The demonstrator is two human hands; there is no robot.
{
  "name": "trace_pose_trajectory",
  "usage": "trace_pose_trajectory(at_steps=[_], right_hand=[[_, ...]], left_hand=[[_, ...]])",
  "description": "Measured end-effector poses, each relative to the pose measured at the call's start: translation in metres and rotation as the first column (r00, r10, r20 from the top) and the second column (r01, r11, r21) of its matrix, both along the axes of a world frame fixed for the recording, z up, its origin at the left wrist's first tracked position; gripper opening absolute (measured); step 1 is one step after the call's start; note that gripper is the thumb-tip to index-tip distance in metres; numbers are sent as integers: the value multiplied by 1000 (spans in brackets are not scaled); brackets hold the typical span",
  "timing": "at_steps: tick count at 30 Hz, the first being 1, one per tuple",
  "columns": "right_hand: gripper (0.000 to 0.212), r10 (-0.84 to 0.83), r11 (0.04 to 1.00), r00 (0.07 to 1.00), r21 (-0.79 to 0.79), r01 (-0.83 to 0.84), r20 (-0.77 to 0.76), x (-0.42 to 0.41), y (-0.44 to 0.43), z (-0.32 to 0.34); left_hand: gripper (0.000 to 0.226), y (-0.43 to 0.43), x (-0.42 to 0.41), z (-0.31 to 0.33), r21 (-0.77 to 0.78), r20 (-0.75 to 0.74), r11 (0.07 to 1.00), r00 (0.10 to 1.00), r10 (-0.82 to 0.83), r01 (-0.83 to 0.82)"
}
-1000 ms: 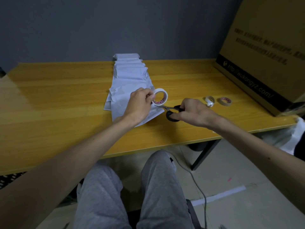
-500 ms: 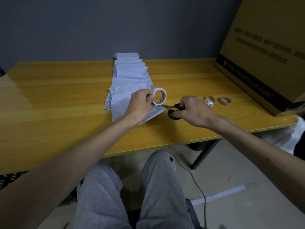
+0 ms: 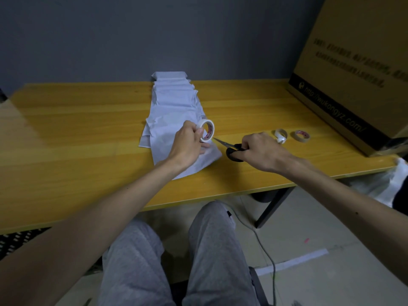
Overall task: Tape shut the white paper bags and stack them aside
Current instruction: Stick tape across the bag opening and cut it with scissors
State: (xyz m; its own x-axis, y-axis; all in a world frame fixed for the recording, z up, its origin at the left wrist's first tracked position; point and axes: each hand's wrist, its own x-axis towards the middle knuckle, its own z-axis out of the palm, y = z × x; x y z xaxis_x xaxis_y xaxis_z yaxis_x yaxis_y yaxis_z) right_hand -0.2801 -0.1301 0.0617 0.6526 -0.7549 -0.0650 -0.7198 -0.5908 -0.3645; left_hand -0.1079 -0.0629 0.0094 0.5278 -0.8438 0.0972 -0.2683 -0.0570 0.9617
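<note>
Near frame centre our left hand [image 3: 187, 142] sits over the nearest bag, fingers curled round a tape roll [image 3: 207, 130] held on edge. Just right of it, our right hand [image 3: 262, 149] has its fingers closed through the handles of the scissors [image 3: 234, 153], blades pointing at the roll. The bags [image 3: 174, 107] overlap in a row up to the far edge of the counter [image 3: 77, 133]. Open counter stretches left of them; at right lie two small rolls [image 3: 280, 136] and a box [image 3: 353, 74].

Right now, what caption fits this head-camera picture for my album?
Left hand grips a round white tape roll over white paper bags; right hand aims black-handled metal scissors toward it.
</note>
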Motion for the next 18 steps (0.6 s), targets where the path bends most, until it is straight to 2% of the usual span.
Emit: trace_pose_trajectory(at_steps=[5,9,13,18], right_hand=[[41,-29,998,998,60,32,-54,-7,-12,-6],[41,-113,980,993,165,115,-26,-12,-28,-14],[39,-169,985,980,17,172,-104,-12,-46,-24],[31,-205,979,969,-34,203,-136,-5,-60,-37]], left_hand=[[10,6,4,-20,46,-4,999,1000,17,-16],[15,8,5,-24,55,-12,998,999,32,-31],[15,10,7,-25,65,24,998,1000,6,-8],[16,8,9,-26,70,17,998,1000,-4,3]])
